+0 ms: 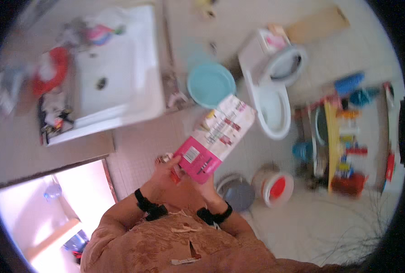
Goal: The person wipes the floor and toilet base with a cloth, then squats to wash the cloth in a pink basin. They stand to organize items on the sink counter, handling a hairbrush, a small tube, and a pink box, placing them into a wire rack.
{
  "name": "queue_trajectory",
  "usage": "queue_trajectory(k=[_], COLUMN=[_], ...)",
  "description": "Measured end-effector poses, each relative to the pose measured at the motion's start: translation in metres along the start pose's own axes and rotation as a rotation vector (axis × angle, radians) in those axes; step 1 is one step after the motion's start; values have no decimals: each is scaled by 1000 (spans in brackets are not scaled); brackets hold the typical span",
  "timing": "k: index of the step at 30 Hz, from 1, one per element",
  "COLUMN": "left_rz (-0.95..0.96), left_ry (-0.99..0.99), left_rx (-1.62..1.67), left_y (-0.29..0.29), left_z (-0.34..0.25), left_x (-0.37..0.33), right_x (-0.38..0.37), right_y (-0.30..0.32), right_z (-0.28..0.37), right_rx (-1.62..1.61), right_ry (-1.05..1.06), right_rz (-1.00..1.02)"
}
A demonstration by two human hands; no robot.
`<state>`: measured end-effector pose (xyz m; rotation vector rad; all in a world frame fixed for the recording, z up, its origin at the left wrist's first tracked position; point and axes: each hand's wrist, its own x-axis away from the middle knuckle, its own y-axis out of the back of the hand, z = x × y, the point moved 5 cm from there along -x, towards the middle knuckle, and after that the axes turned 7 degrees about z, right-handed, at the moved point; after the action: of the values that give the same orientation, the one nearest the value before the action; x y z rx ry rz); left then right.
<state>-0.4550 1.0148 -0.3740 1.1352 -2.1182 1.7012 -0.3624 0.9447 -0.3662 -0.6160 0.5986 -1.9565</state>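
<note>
A flat box, white at its far end and pink at its near end, tilts up and to the right in front of my body. My left hand is closed at its lower left corner. A small red piece shows by those fingers, and a brown and white crumpled bit sticks out beside them; I cannot make out what either is. My right hand grips the near pink edge from below, its fingers mostly hidden behind the box. Black straps circle both wrists.
Beyond the box stand a light blue basin and a toilet with its lid up. A white tub fills the far left. Buckets stand to the right, near a shelf of bottles. A bright doorway opens lower left.
</note>
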Motion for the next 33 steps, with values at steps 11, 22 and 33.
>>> queue_trajectory(k=[11,22,33], left_rz=[328,53,-68], left_ry=[-319,-543,-614], left_rx=[-246,-143,-205], left_y=[-36,-59,-63], left_z=[6,16,-5], left_x=[67,110,105], right_x=[29,32,-44], right_y=[-36,-42,23], right_z=[30,74,143], right_rx=[448,700,-47], right_ry=[73,-81,-317], right_rz=[355,769,425])
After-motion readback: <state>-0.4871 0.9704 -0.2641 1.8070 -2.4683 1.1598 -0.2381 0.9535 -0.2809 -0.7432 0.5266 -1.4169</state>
